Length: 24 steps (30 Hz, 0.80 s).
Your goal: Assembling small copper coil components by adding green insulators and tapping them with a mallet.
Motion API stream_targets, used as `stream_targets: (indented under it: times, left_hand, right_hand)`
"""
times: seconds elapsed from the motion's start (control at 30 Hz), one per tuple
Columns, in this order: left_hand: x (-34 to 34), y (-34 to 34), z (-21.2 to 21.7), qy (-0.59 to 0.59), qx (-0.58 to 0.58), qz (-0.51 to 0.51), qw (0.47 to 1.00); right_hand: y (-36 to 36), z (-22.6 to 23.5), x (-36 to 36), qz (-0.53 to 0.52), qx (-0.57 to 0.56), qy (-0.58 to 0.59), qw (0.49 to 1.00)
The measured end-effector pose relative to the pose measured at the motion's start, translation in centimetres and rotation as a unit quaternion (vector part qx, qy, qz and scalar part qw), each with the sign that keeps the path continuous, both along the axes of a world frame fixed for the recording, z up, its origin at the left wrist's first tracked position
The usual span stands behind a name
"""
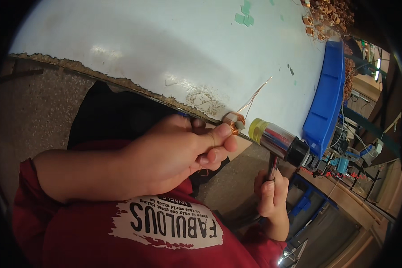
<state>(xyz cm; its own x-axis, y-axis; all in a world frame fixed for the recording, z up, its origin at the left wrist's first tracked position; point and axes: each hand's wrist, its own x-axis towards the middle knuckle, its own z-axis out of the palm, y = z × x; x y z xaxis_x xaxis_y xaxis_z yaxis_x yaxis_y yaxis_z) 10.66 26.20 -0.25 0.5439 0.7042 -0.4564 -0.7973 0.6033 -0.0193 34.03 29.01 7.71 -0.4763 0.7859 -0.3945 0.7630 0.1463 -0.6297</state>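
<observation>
My left hand [210,147] pinches a small ring-shaped coil [234,123] wound with copper wire, at the worn front edge of the white table [134,53]. Two long copper wire leads [254,97] stick up from the coil over the tabletop. A pale greenish piece [240,125] shows at the coil's middle. My right hand [271,192] is closed round the handle of a mallet [277,138] with a metal head, one clear yellow face and one black face. The yellow face is close to the coil, with a narrow gap between them.
A blue plastic bin [324,98] stands along the table's right side. Beyond it lies a heap of copper coils [332,15]. Several green flat pieces [244,18] lie at the table's far side. The near edge [98,73] is chipped. Wooden shelving with cables [344,196] fills the right.
</observation>
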Motion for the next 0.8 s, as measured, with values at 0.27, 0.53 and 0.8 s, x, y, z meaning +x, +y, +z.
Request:
stream_targets:
  times: [0.27,0.53,0.8]
  left_hand:
    - [1.0,0.2,0.0,0.008,0.023,0.023,0.999]
    - [1.2,0.1,-0.2,-0.011,-0.001,0.041,0.999]
    - [1.0,0.1,-0.3,-0.020,-0.006,0.040,0.999]
  right_hand:
    - [0.5,0.2,1.5,-0.002,-0.038,0.032,0.999]
    - [0.2,-0.3,0.8,-0.023,0.015,0.025,0.999]
    - [0.0,-0.1,0.9,-0.034,0.033,0.085,0.995]
